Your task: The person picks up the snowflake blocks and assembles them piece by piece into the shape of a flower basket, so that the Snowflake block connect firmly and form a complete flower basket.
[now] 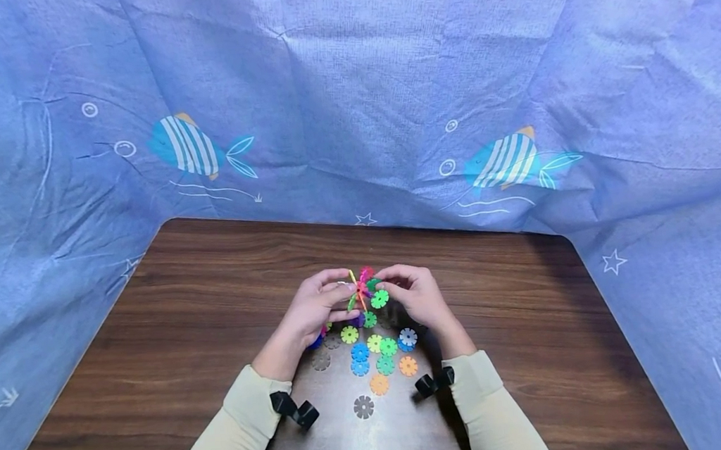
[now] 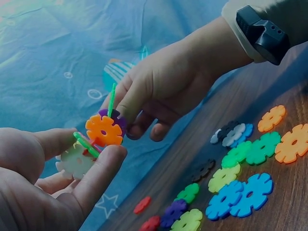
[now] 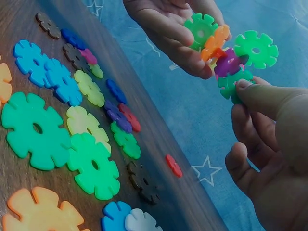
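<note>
A cluster of interlocking plastic snowflake discs [image 1: 362,290], joined at angles through their notches, is held above the table between both hands. My left hand [image 1: 317,305] grips its left side; in the left wrist view the thumb and fingers pinch around a white disc [image 2: 76,162] and a green one. An orange disc [image 2: 104,130] faces that camera. My right hand [image 1: 418,295] pinches a green disc [image 3: 228,87] at the cluster's right side. Next to it are a purple disc [image 3: 229,63] and another green disc [image 3: 256,49]. Fingers partly cover the joints.
Loose discs lie on the brown wooden table [image 1: 225,285] below the hands, including blue discs [image 1: 359,353], an orange disc [image 1: 408,366] and a dark disc [image 1: 363,407]. Some overlap. A blue fish-print cloth [image 1: 352,112] hangs behind the table's far edge.
</note>
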Demonstrator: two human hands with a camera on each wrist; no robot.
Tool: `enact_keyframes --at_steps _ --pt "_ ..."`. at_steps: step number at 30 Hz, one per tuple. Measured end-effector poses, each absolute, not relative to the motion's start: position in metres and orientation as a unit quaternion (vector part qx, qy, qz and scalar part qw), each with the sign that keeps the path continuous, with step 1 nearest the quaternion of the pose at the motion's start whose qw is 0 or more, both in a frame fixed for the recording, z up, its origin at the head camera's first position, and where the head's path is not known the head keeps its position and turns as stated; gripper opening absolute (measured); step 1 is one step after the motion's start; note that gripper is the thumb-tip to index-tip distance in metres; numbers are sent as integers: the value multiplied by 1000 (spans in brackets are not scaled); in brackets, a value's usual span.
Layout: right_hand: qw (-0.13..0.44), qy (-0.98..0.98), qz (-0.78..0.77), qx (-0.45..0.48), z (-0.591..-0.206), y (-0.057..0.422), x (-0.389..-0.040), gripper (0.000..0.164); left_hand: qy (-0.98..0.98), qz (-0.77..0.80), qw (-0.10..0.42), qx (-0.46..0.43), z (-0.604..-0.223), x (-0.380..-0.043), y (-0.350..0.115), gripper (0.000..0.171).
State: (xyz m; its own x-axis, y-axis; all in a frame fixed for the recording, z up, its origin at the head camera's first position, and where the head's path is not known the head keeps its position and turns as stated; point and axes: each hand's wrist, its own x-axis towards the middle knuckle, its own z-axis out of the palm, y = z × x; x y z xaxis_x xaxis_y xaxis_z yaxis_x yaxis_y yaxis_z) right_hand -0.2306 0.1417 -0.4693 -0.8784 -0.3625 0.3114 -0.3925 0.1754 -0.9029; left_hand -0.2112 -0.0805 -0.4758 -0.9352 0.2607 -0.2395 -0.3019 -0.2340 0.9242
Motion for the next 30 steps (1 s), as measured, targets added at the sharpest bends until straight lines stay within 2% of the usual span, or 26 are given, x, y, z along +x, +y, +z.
enact_keyframes --at_steps 11,17,24,30 --pt "54 -762 580 283 -470 139 -231 10 591 786 179 -24 -475 -212 -78 53" --pt "62 -754 583 296 -473 139 -231 17 591 787 173 -26 -475 -212 -78 49" --pt "87 -763 578 276 -473 140 -229 7 596 784 173 -25 -474 -210 -77 47" --pt "85 -761 577 283 -472 139 -229 8 591 788 171 -33 -476 -210 -76 49"
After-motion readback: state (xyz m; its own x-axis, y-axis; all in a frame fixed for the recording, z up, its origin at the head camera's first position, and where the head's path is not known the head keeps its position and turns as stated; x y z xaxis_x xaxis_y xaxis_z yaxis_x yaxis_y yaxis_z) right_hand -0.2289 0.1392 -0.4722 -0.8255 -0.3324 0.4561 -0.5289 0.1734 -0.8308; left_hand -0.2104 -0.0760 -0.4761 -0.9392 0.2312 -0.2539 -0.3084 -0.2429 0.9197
